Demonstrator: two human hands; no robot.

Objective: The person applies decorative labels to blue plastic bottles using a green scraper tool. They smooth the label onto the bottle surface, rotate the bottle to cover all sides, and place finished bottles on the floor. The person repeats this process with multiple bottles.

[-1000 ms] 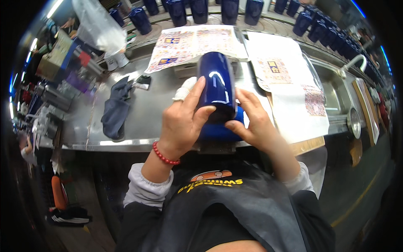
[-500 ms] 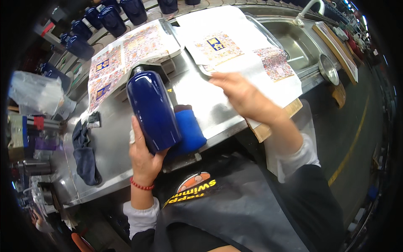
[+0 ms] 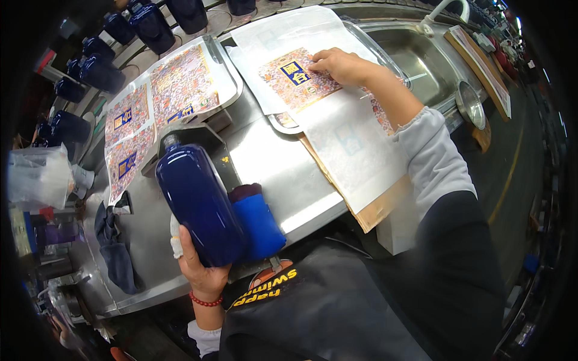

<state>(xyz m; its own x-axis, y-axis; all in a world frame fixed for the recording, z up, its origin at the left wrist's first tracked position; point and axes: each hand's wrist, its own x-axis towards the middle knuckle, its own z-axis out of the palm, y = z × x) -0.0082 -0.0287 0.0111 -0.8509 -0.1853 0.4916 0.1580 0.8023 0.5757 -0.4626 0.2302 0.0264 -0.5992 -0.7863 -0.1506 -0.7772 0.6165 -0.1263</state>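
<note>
Left-hand grip (image 3: 198,271) around blue bottle (image 3: 198,201)

The setting is a ceramics decorating workshop. A stainless-steel bench (image 3: 271,156) with a built-in sink (image 3: 421,60) at far right carries sheets of printed colour decals (image 3: 180,84). Rows of identical glazed dark-blue bottles (image 3: 90,69) line the far left edge. A work rag (image 3: 114,253) lies at near left.
</note>
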